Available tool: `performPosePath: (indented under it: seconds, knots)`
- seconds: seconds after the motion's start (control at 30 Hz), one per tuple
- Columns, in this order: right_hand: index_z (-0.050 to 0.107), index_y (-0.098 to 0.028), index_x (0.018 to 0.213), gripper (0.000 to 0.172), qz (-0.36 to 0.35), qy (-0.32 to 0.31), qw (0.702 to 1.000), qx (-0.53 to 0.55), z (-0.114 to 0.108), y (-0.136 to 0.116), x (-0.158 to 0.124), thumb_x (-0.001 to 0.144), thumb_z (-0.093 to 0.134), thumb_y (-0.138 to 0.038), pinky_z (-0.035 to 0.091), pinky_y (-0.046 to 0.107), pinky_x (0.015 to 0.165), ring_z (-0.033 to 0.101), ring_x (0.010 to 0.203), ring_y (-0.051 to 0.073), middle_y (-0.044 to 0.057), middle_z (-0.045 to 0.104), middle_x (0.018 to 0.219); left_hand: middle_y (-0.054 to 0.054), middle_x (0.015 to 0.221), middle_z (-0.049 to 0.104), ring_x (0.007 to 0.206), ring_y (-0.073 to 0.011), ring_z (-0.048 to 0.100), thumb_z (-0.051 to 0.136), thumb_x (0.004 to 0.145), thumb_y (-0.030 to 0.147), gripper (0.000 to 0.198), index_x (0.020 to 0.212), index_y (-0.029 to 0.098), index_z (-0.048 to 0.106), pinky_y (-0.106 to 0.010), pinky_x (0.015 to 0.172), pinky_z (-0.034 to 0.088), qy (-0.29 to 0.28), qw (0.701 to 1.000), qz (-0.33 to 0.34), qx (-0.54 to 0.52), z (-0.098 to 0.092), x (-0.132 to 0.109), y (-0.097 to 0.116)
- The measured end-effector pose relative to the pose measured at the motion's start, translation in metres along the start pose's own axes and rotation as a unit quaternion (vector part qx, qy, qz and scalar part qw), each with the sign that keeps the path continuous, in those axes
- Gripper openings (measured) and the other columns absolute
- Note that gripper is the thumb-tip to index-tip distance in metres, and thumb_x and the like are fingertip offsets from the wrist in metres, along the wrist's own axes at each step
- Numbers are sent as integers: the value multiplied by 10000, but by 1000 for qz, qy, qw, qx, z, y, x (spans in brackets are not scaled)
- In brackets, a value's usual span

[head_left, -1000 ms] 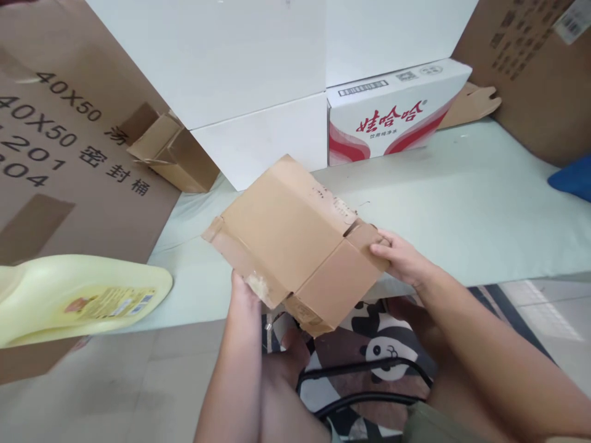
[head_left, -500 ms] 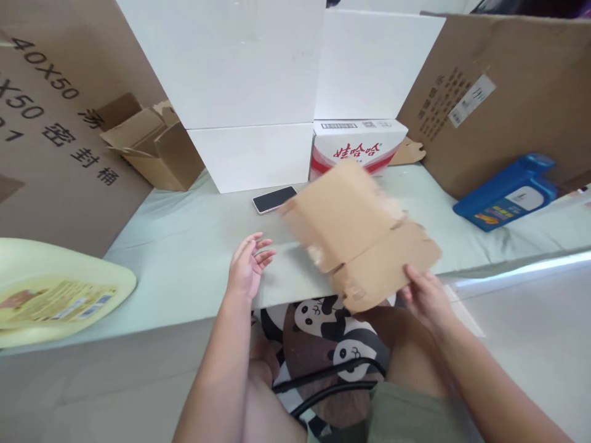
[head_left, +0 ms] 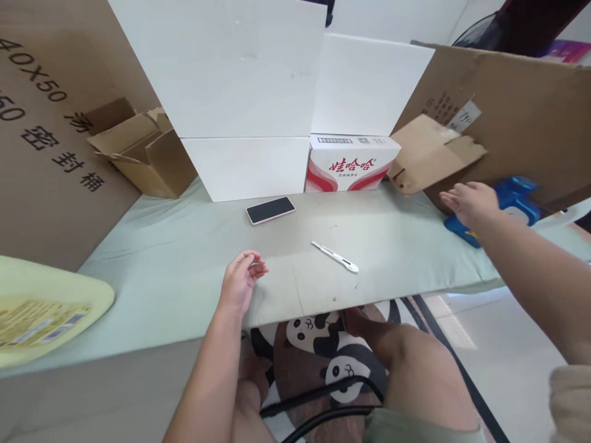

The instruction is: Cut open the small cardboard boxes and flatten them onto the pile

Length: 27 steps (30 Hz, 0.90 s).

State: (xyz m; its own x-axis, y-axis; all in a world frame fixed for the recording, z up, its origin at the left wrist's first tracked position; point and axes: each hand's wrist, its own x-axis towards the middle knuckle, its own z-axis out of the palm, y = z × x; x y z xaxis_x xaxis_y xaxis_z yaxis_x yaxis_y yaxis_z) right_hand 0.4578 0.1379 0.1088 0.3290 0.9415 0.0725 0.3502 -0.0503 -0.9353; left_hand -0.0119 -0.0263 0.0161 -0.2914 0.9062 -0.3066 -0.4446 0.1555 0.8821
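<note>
A flattened brown cardboard box (head_left: 431,154) leans against the big brown carton (head_left: 517,117) at the back right. My right hand (head_left: 468,202) hovers just below it, palm down, fingers stretched out and empty. My left hand (head_left: 242,280) rests near the front edge of the pale green table (head_left: 184,258), fingers loosely curled and apart, holding nothing. A white pen-shaped tool (head_left: 335,256) lies on the table between my hands. A phone (head_left: 270,210) lies face up farther back.
Stacked white boxes (head_left: 240,92) and a red-and-white printed case (head_left: 353,163) stand at the back. A small open carton (head_left: 143,154) sits back left, a yellow bottle (head_left: 41,307) front left, a blue bottle (head_left: 512,200) under my right hand. Panda rug and my knees below.
My right hand carried the flattened cardboard to the back right and let go of it against the big carton. The left hand released it earlier and rests on the table. The white tool is now uncovered.
</note>
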Motion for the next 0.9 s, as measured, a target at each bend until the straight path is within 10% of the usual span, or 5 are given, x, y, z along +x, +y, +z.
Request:
performPosePath:
  seconds: [0.23,0.43,0.7,0.9]
  knots:
    - [605,-202,902,78,78,-174,981,-44,157,13,-68,832,632,-222,608,326,685,717,699,174,77,720,853,11,640,633,570,-117,610,766,600,427,321,739,173,627,-256,632,485,14,998,23,-59,-6,-6,11]
    - [672,-216,1069,236,-210,-435,863,-145,354,-40,-146,885,572,-324,605,344,726,732,782,186,93,718,1117,12,638,605,535,-104,572,680,680,431,267,716,179,598,-257,612,441,24,992,46,-116,-30,-11,19]
    - [684,-186,1119,283,-479,-355,789,-152,598,-159,-167,847,618,-223,482,504,1094,694,1055,241,119,313,1616,-19,657,611,571,-130,553,621,756,343,162,699,191,609,-313,653,407,48,989,51,-134,-82,-1,33]
    - [669,-89,1156,364,-399,-349,834,-152,659,-194,-153,808,576,-140,397,548,1150,560,1285,319,149,585,1342,-29,665,600,581,-137,537,601,771,315,147,697,188,601,-326,658,379,48,983,33,-175,-90,6,36]
